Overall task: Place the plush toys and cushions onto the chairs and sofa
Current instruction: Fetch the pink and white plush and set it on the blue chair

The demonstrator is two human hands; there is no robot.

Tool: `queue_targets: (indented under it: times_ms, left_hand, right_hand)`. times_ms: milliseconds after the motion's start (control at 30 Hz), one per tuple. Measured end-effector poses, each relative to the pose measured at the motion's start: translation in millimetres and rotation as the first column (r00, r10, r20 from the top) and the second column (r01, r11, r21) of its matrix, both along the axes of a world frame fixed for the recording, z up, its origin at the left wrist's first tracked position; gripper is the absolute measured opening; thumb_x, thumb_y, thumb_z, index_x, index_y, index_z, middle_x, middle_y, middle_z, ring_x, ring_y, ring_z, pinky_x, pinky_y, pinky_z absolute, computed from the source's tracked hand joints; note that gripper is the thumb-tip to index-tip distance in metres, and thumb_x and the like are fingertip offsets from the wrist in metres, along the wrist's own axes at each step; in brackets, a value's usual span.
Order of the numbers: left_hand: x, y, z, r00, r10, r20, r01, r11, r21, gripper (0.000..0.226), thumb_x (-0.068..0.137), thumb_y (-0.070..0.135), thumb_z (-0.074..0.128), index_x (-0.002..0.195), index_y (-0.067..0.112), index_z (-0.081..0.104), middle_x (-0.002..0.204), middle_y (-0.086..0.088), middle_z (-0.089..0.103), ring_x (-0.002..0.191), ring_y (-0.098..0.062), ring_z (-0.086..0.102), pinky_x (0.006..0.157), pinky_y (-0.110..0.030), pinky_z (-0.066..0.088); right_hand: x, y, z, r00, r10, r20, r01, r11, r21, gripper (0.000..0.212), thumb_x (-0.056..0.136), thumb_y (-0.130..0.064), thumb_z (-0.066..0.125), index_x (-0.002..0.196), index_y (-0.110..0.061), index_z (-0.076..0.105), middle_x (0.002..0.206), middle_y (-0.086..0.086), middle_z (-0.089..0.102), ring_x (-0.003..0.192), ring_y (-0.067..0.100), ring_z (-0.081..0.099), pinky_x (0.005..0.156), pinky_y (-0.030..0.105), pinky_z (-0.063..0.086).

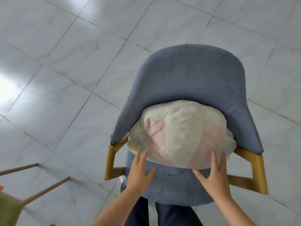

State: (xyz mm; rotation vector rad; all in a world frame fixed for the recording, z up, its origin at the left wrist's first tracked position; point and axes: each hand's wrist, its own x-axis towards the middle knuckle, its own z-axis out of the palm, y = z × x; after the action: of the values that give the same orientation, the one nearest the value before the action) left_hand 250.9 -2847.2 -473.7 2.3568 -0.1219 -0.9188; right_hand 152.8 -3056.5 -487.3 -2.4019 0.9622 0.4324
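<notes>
A round, puffy cushion point(180, 132) of soft cream plush, crossed by pale pink wedge-shaped panels and creased on its left side, sits on the seat of a blue chair point(187, 75) and leans against the curved backrest. The chair is upholstered in a nubby, fleece-like blue fabric, with a broad rounded back and an oval seat, and it has angular wooden arms in a yellowish tone on both sides. The left hand point(140, 172) reaches in with straight, spread fingers whose tips touch the cushion's lower left edge; its grip is apart. The right hand point(213, 175) does likewise at the lower right edge, fingers straight and spread, grip apart. Below the chair lies a floor point(65, 62) of glossy pale grey tiles with thin dark joints. At the lower left, slim wooden legs of another chair point(32, 190) slant across the tiles, blurred.
</notes>
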Motion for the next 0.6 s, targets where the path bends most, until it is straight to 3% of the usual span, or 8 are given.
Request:
queue_targets:
  times_ms: [100,167,233,300,367,433,533,600]
  left_hand:
    - [-15,38,30,1.0,-0.026,0.002,0.027,0.997,-0.07,0.041,0.089,0.027,0.053,0.128,0.03,0.043,0.137,0.023,0.012,0.137,-0.002,0.017,0.1,-0.006,0.016]
    - [-18,69,48,1.0,0.016,0.0,-0.016,0.991,-0.132,0.025,0.086,0.031,0.054,0.111,0.036,0.052,0.134,0.024,0.027,0.124,0.018,0.023,0.098,0.0,0.01]
    - [-20,105,67,0.986,0.162,-0.04,-0.167,0.961,-0.219,0.021,0.081,0.036,0.056,0.096,0.05,0.052,0.122,0.03,0.037,0.107,0.034,0.029,0.098,-0.002,0.023]
    - [-25,146,79,0.937,0.338,-0.086,-0.348,0.9,-0.261,0.024,0.071,0.05,0.055,0.089,0.064,0.056,0.118,0.04,0.037,0.1,0.037,0.032,0.092,0.003,0.033]
    - [-30,188,88,0.881,0.468,-0.071,-0.467,0.834,-0.295,0.04,0.06,0.063,0.052,0.095,0.078,0.038,0.107,0.055,0.045,0.104,0.037,0.031,0.088,0.009,0.03]
    - [-34,234,94,0.802,0.589,-0.102,-0.586,0.741,-0.327,0.044,0.065,0.053,0.062,0.091,0.08,0.038,0.103,0.062,0.039,0.102,0.034,0.038,0.083,0.008,0.034]
    - [-37,308,101,0.626,0.761,-0.171,-0.76,0.546,-0.351,0.056,0.055,0.041,0.078,0.08,0.079,0.045,0.093,0.039,0.064,0.089,0.031,0.048,0.071,0.007,0.04]
    - [-33,355,106,0.537,0.827,-0.168,-0.816,0.457,-0.355,0.047,0.049,0.045,0.066,0.075,0.078,0.047,0.105,0.023,0.057,0.087,0.03,0.05,0.069,0.006,0.042]
  right_hand:
    - [2,32,33,0.99,0.086,0.111,-0.094,0.993,0.068,0.074,0.073,-0.035,0.072,0.132,-0.002,0.041,0.143,0.026,0.031,0.13,0.041,0.035,0.096,0.05,0.044]
    - [13,64,51,0.977,0.114,0.181,-0.139,0.981,0.135,0.077,0.074,-0.061,0.051,0.119,0.001,0.055,0.129,0.023,0.052,0.122,0.027,0.048,0.093,0.032,0.046]
    - [26,100,66,0.956,0.109,0.274,-0.164,0.968,0.188,0.084,0.078,-0.072,0.031,0.105,0.001,0.065,0.11,0.017,0.067,0.106,0.013,0.05,0.087,0.013,0.039]
    - [47,137,81,0.921,0.174,0.35,-0.252,0.948,0.193,0.07,0.081,-0.061,0.038,0.096,0.0,0.068,0.098,0.014,0.071,0.101,0.012,0.049,0.087,0.005,0.034]
    - [70,176,93,0.896,0.239,0.375,-0.336,0.916,0.217,0.059,0.073,-0.048,0.047,0.1,0.0,0.067,0.1,0.014,0.071,0.105,0.012,0.046,0.089,0.007,0.032]
    - [91,218,103,0.873,0.298,0.385,-0.409,0.879,0.246,0.06,0.069,-0.044,0.047,0.104,0.001,0.065,0.106,0.014,0.069,0.108,0.011,0.044,0.091,0.013,0.032]
    - [117,290,113,0.858,0.321,0.401,-0.459,0.829,0.319,0.061,0.066,-0.045,0.048,0.107,-0.003,0.064,0.112,0.013,0.065,0.107,0.001,0.046,0.09,-0.002,0.029]
    - [135,343,118,0.871,0.277,0.406,-0.445,0.794,0.414,0.054,0.061,-0.054,0.051,0.104,-0.026,0.065,0.111,-0.002,0.065,0.101,-0.02,0.047,0.085,-0.008,0.03]
